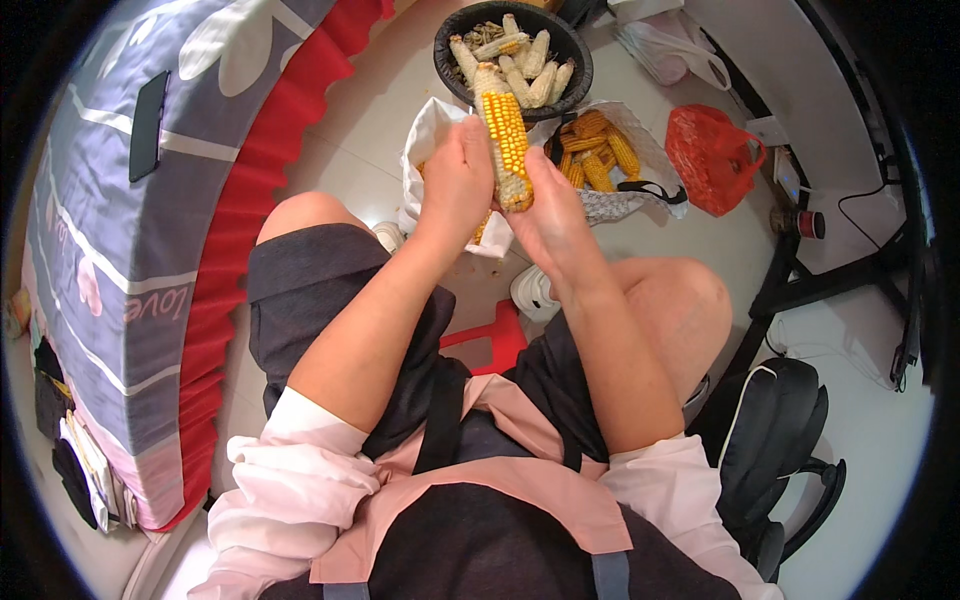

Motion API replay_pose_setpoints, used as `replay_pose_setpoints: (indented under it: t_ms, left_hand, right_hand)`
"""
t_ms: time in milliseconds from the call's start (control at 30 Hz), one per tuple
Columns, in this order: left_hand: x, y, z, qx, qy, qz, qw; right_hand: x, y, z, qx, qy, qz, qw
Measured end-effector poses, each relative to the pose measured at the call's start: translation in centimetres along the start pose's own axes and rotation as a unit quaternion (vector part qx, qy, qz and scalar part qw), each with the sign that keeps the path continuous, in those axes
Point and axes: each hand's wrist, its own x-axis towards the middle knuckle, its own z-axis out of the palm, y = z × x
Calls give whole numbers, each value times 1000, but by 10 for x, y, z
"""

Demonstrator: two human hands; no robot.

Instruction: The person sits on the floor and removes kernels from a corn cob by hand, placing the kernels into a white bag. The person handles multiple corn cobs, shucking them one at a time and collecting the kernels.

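Observation:
Both of my hands grip one ear of corn [508,139], held upright in the picture before me. Yellow kernels cover part of it, and the rest is bare cob. My left hand [459,169] holds its left side, and my right hand [551,199] its lower right side, thumb against the kernels. Just beyond lies a black basin [577,56] with several stripped cobs [536,54]. Behind my left hand stands a white bag [431,120], mostly hidden, with some yellow kernels showing. Right of my right hand, an open patterned bag [645,135] contains several unshelled yellow ears [598,172].
A bed [247,127] with a red ruffle runs along the left, a phone [148,126] lying on it. A red plastic bag [709,161] sits on the floor at right, near a black desk frame [825,285]. A black backpack [772,427] stands lower right. Below me shows a red stool [510,330].

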Motion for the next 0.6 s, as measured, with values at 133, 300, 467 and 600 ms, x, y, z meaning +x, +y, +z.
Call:
replay_pose_setpoints:
  t_ms: [133,300,467,600]
  left_hand:
    - [10,-12,0,55,26,59,996]
    - [7,-10,1,146,44,135,979]
    - [9,-10,-1,172,59,148,972]
    - [10,-8,-3,120,59,131,982]
  right_hand:
    - [-7,3,12,21,8,9,1000]
    - [-6,7,4,-9,2,-17,1000]
    - [-9,5,3,-10,-11,-17,1000]
    - [-14,2,11,-4,1,4,1000]
